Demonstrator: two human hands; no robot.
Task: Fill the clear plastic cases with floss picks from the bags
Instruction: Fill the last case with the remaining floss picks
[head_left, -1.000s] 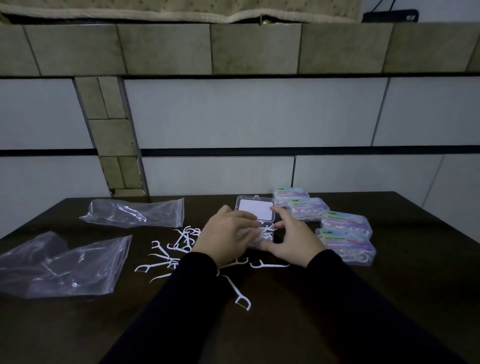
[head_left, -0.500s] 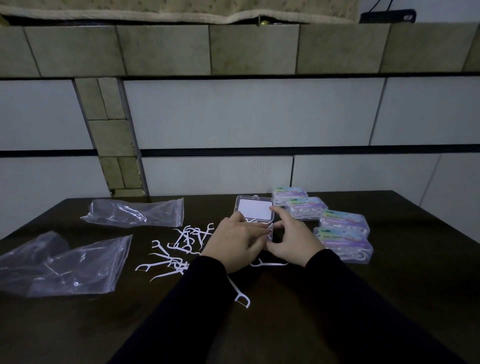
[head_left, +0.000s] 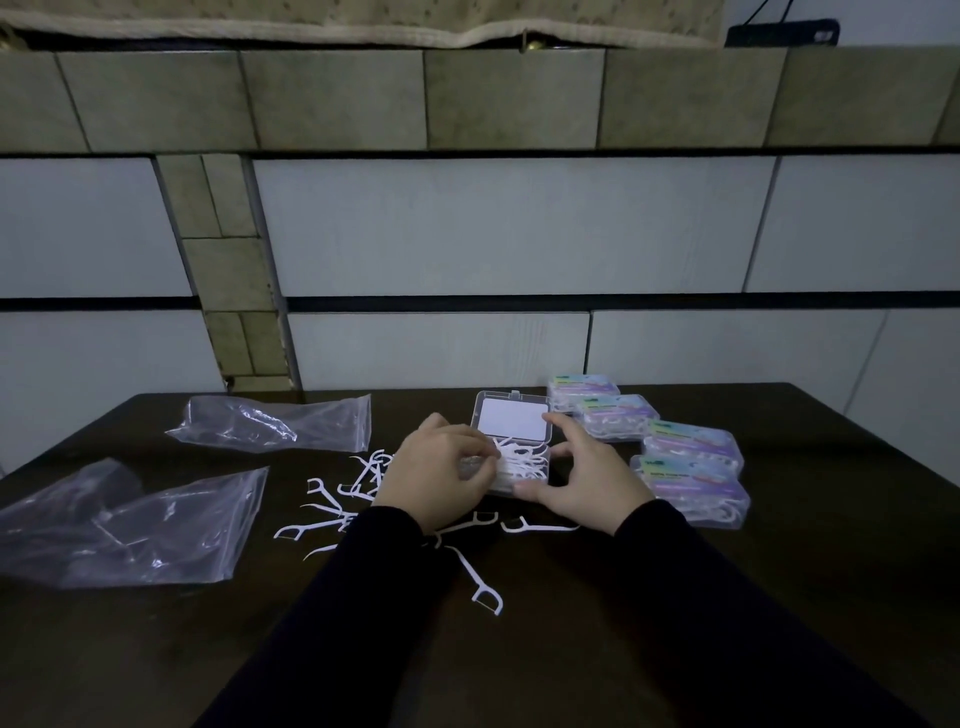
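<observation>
An open clear plastic case (head_left: 511, 422) lies mid-table, its lid tilted back with a white card inside. White floss picks (head_left: 522, 462) fill its tray. My left hand (head_left: 434, 475) curls over the tray's left side, fingertips on the picks. My right hand (head_left: 582, 475) holds the tray's right and front edge, thumb at the near corner. Loose floss picks (head_left: 332, 506) lie scattered on the table left of and under my left wrist; one lone pick (head_left: 480, 584) lies nearer me.
Several closed, filled cases with coloured labels (head_left: 691, 470) sit in a row at the right. Two crumpled clear bags lie at the left, the near bag (head_left: 130, 525) and the far bag (head_left: 275, 423). A tiled wall rises behind the dark table (head_left: 727, 597).
My left hand slid slightly left, uncovering the picks in the tray. My right hand shifted to the tray's right edge with fingers spread. The view moved a little.
</observation>
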